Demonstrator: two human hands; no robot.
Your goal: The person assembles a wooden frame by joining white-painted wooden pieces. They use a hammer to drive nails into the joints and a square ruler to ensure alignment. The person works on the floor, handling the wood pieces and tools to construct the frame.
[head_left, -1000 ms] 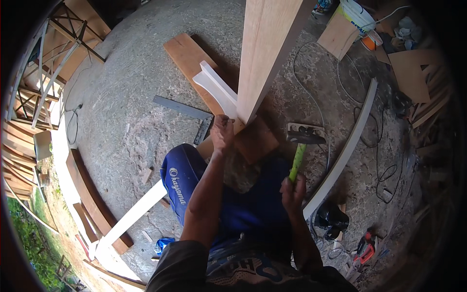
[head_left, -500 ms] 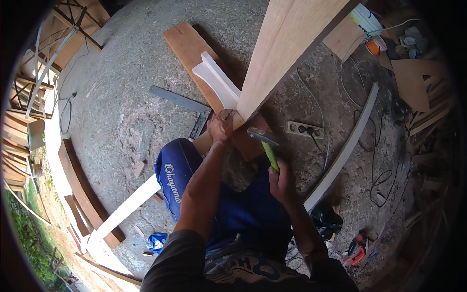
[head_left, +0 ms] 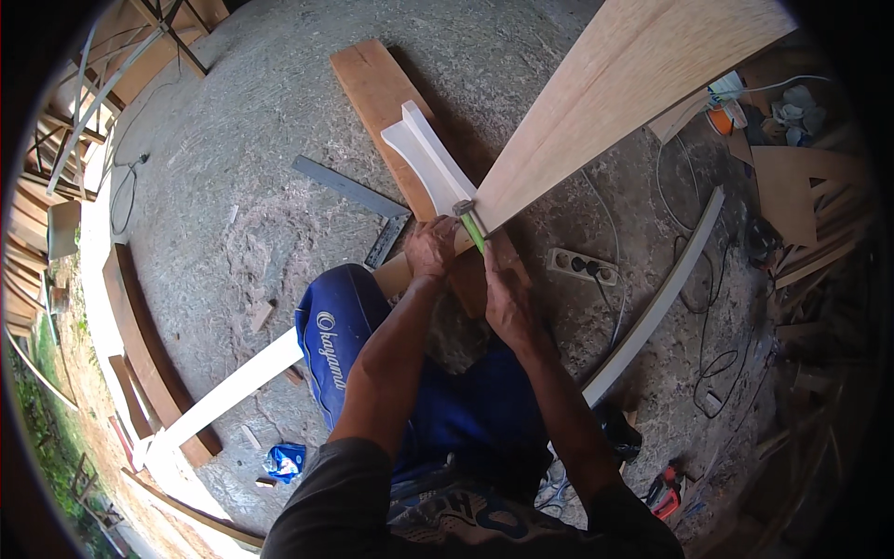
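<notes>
A hammer [head_left: 475,231] with a green handle is gripped in my right hand [head_left: 507,303]. Its metal head meets the foot of a tall pale board [head_left: 633,102], beside my left hand. My left hand [head_left: 431,247] is closed around the end of a long wooden beam [head_left: 394,274], which passes under my knee to the lower left. Whether its fingers also pinch something small, I cannot tell. A pale piece with a curved edge [head_left: 419,168] adjoins the board's foot. Underneath, a reddish-brown plank [head_left: 368,84] lies on the floor.
A metal try square [head_left: 345,188] lies left of the plank. To the right are a power strip [head_left: 582,265] with cables and a long curved strip [head_left: 661,303]. A red power tool [head_left: 665,494] sits at lower right, a blue packet [head_left: 284,460] at lower left.
The hammer has swung up and left, from beside the joint to the board's foot. The tall board's upper end now appears further right, and the head view has shifted somewhat.
</notes>
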